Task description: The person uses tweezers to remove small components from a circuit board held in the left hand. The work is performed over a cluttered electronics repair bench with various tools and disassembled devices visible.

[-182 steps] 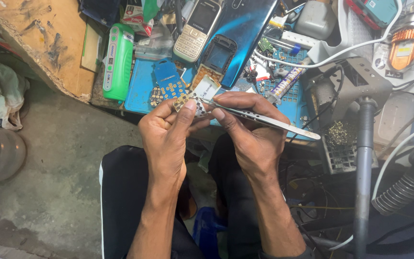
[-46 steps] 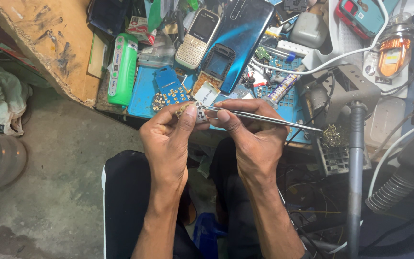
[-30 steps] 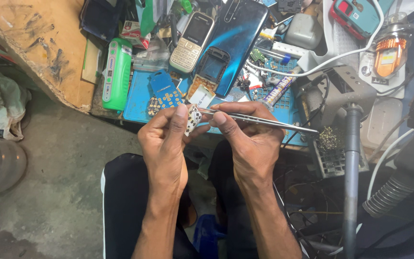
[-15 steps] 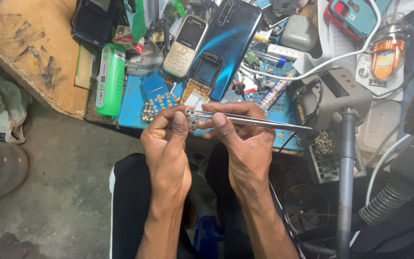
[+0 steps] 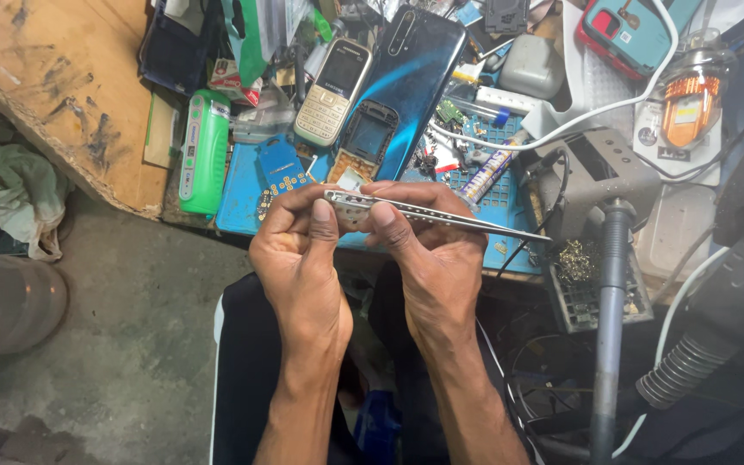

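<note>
Head view shows my right hand (image 5: 428,250) pinched on the steel tweezers (image 5: 432,215), held level. Their tip meets my left hand (image 5: 299,250), whose grip is closed around a small part that is now hidden behind my thumb. Both hands have risen closer to the counter (image 5: 238,202), just below the keypad phone (image 5: 331,90).

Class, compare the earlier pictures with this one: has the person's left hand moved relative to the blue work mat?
Yes. The left hand has risen slightly toward the blue work mat, its fingertips now overlapping the mat's near edge, though the head camera shifted too.
</note>
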